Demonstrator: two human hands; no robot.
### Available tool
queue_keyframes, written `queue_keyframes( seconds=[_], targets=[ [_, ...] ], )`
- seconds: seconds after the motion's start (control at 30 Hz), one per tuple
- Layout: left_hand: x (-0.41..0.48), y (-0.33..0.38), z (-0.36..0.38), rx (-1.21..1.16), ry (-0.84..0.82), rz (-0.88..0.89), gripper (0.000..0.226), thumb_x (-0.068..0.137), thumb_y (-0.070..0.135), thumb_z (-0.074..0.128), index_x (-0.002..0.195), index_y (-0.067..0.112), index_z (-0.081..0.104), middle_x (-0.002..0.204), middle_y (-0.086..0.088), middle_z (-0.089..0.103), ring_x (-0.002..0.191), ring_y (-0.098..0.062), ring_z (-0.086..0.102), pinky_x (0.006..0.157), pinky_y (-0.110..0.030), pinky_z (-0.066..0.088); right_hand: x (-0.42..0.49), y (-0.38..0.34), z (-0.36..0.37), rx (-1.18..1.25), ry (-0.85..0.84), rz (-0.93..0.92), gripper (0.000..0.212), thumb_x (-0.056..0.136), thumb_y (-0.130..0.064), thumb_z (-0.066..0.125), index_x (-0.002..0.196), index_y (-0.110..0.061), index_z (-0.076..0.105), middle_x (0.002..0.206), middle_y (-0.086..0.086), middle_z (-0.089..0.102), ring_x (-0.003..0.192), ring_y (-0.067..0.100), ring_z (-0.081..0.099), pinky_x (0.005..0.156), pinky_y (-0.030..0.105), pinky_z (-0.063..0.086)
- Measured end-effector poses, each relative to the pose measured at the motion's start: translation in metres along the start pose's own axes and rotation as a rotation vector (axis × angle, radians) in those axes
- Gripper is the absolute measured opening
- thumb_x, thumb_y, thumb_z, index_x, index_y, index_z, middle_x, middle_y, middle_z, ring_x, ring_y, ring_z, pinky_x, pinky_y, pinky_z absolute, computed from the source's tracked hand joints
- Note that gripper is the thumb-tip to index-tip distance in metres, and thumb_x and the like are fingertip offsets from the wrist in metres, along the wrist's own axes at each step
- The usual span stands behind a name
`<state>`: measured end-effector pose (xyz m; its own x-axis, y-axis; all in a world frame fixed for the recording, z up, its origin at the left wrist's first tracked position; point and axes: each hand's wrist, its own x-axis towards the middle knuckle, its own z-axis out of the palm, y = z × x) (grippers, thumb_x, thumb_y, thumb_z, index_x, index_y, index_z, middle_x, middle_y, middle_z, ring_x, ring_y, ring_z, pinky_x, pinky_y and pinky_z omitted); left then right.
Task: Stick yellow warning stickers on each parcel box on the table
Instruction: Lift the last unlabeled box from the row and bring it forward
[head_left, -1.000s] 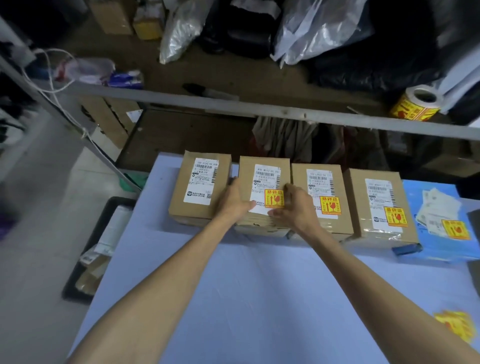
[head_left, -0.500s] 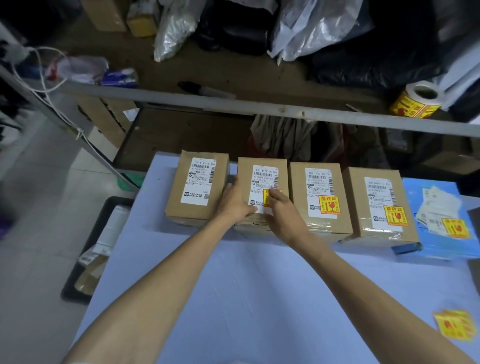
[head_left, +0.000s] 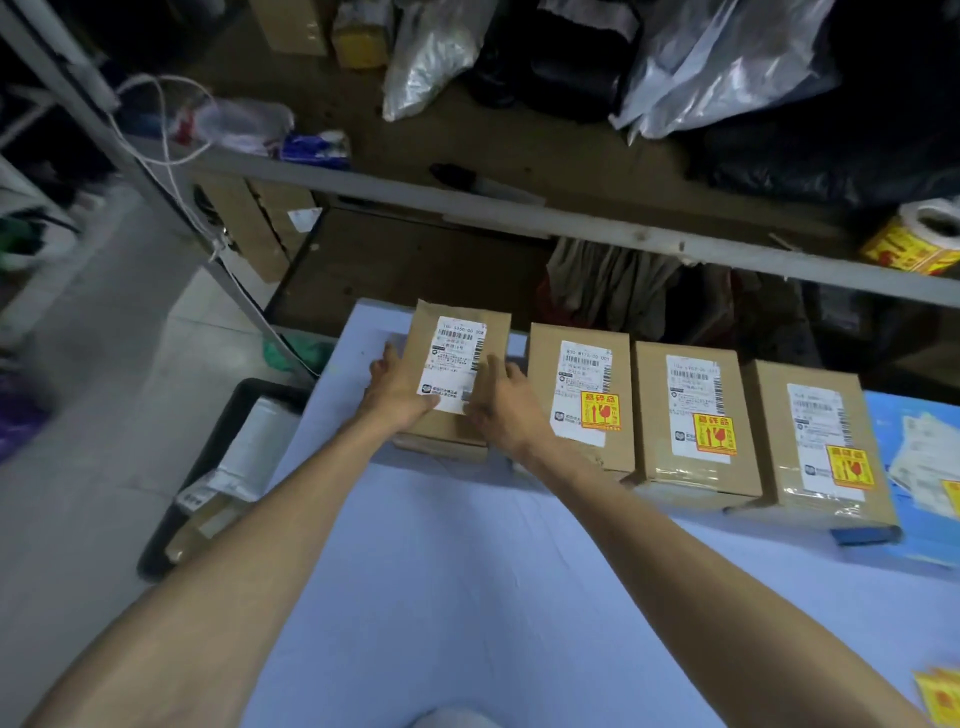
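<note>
Several brown parcel boxes stand in a row on the blue table (head_left: 467, 571). The leftmost box (head_left: 460, 332) carries only a white shipping label. My left hand (head_left: 400, 387) grips its left side and my right hand (head_left: 501, 402) holds its right side, fingers over the label's lower corner. The second box (head_left: 579, 384), third box (head_left: 691, 421) and fourth box (head_left: 815, 441) each bear a yellow warning sticker (head_left: 601, 411) at the lower right of their labels. Loose yellow stickers (head_left: 937, 696) lie at the table's near right corner.
A roll of yellow stickers (head_left: 914, 239) sits on the grey shelf rail (head_left: 571, 218) at the right. Paper sheets (head_left: 924, 462) lie right of the boxes. A black tray (head_left: 228, 467) with packets sits on the floor to the left. Bags crowd the shelf behind.
Both hands left the second box, where a yellow sticker now sits, and moved left onto the leftmost box. The view shifted left too.
</note>
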<state>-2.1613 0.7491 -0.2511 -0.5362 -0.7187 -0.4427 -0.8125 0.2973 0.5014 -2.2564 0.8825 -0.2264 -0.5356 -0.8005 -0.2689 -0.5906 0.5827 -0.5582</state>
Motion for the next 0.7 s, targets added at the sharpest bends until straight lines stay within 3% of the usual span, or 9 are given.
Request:
queue_keyframes(
  seconds=[0.07,0.13,0.27,0.4,0.47,0.53,0.7],
  targets=[
    [0.004,-0.009,0.003,-0.065,0.012,0.007,0.082,0.075,0.030,0.079,0.140,0.008,0.034,0.140,-0.015,0.047,0.126,-0.034,0.048,0.099,-0.045,0.046,0.008,-0.009,0.012,-0.025,0.008,0.059,0.083,0.090,-0.020,0.064,0.148,0.004,0.010,0.146,0.027,0.028,0.128,0.041,0.036,0.105,0.041,0.033],
    [0.006,-0.011,0.002,-0.116,0.028,0.002,0.077,0.070,0.026,0.083,0.130,0.006,0.039,0.131,-0.014,0.056,0.118,-0.032,0.054,0.091,-0.042,0.050,0.011,-0.014,0.019,0.030,0.009,0.132,0.098,0.088,-0.018,0.067,0.149,0.007,-0.006,0.153,0.031,0.009,0.136,0.046,0.026,0.112,0.043,0.026],
    [0.002,-0.013,-0.004,-0.216,-0.019,-0.033,0.080,0.068,0.016,0.085,0.126,0.005,0.032,0.128,-0.012,0.056,0.117,-0.031,0.055,0.088,-0.039,0.048,0.010,-0.019,0.025,0.175,0.039,0.268,0.111,0.078,-0.016,0.077,0.149,0.005,-0.006,0.145,0.028,0.027,0.128,0.040,0.041,0.106,0.041,0.039],
    [-0.015,-0.030,-0.010,-0.418,-0.012,-0.016,0.081,0.075,0.015,0.080,0.139,0.010,0.031,0.139,-0.006,0.048,0.123,-0.028,0.051,0.098,-0.045,0.047,-0.008,-0.024,0.026,0.154,0.057,0.276,0.121,0.065,-0.012,0.087,0.149,0.002,0.000,0.146,0.026,0.024,0.132,0.040,0.034,0.109,0.040,0.033],
    [-0.031,-0.037,-0.014,-0.508,-0.016,-0.012,0.071,0.083,0.014,0.072,0.144,0.011,0.034,0.140,-0.007,0.049,0.124,-0.028,0.052,0.100,-0.047,0.047,-0.021,-0.022,0.029,0.204,0.056,0.254,0.109,0.064,-0.011,0.087,0.145,-0.002,0.016,0.139,0.023,0.031,0.127,0.038,0.038,0.106,0.042,0.037],
    [-0.050,-0.047,-0.016,-0.528,-0.006,-0.034,0.067,0.085,0.013,0.070,0.143,0.013,0.037,0.138,-0.007,0.051,0.121,-0.027,0.054,0.098,-0.047,0.049,-0.039,-0.020,0.034,0.256,0.061,0.201,0.088,0.068,-0.011,0.084,0.137,-0.006,0.030,0.130,0.016,0.041,0.117,0.028,0.042,0.096,0.035,0.039],
    [-0.113,-0.077,-0.006,-0.627,0.057,-0.085,0.070,0.083,0.011,0.071,0.144,0.016,0.036,0.142,0.000,0.049,0.120,-0.024,0.054,0.098,-0.046,0.050,-0.098,-0.016,0.045,0.499,0.057,0.010,0.077,0.077,-0.006,0.075,0.140,-0.013,0.031,0.119,-0.007,0.053,0.107,0.013,0.054,0.082,0.022,0.050]
  ],
)
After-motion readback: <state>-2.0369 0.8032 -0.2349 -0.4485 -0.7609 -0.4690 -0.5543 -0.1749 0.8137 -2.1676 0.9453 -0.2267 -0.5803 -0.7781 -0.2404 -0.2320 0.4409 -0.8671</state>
